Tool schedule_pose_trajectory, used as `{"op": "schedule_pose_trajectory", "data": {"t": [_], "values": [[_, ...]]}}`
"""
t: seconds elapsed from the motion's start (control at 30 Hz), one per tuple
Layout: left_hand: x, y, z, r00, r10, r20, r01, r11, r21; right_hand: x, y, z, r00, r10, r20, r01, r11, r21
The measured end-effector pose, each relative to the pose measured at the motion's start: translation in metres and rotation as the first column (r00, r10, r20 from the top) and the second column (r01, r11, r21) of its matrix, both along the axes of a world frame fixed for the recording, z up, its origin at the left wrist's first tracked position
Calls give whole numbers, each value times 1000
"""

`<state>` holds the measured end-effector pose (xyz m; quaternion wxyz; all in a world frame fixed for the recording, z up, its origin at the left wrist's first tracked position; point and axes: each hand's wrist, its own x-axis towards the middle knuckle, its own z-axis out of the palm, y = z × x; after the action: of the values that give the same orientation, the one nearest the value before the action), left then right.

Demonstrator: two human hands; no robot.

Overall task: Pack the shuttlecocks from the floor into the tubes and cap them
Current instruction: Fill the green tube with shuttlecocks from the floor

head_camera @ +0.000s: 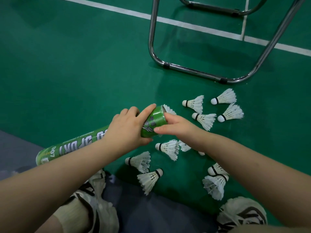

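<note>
**Green tube (84, 142) and hands.** The tube is a long green cylinder with pale lettering and a winged emblem near its open end. It is held off the floor (67, 64) and slanted, with the far mouth at about 1 o'clock and the near end at about 7 o'clock, beside the person's left forearm.

A white feathered shuttlecock (169, 110) sits in the mouth, its skirt fringe showing past the rim.

The left hand (127, 126) is wrapped round the tube just behind the mouth, with the fingers curled over the top and the thumb underneath.

The right hand (175, 126) meets the mouth from 3 o'clock. Its thumb lies straight on the outer wall and its fingers cover the opening against the feathers. It cannot be told whether they pinch or only press.

Loose shuttlecocks (205, 120) lie on the floor in two clusters, one at 2 o'clock of the mouth and one from 5 to 6 o'clock. A tubular metal chair frame (193, 71) stands at 1 o'clock. Two shoes (96, 199) are at the lower edge.
</note>
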<state>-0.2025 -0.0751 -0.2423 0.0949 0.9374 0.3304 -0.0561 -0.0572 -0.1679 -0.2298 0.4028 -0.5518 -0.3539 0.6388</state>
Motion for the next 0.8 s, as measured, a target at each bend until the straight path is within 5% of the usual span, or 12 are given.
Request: {"op": "schedule_pose_trajectory", "data": {"t": [0.2, 0.37, 0.63, 0.8], "values": [[-23, 0, -4, 1000, 3, 0, -3, 1000, -7, -20, 11, -7, 991, 126, -44, -127, 992, -21], [-40, 0, -13, 999, -12, -37, 12, 1000, -11, -45, 9, -20, 1000, 10, 8, -9, 998, -59], [-56, 12, -18, 999, 34, -34, -34, 999, -20, -52, -4, -31, 871, -188, 454, 171, 982, 79], [-65, 15, -23, 996, 54, -66, -56, 998, -23, -57, -14, -40, 818, -237, 525, 261, 965, 30]]}}
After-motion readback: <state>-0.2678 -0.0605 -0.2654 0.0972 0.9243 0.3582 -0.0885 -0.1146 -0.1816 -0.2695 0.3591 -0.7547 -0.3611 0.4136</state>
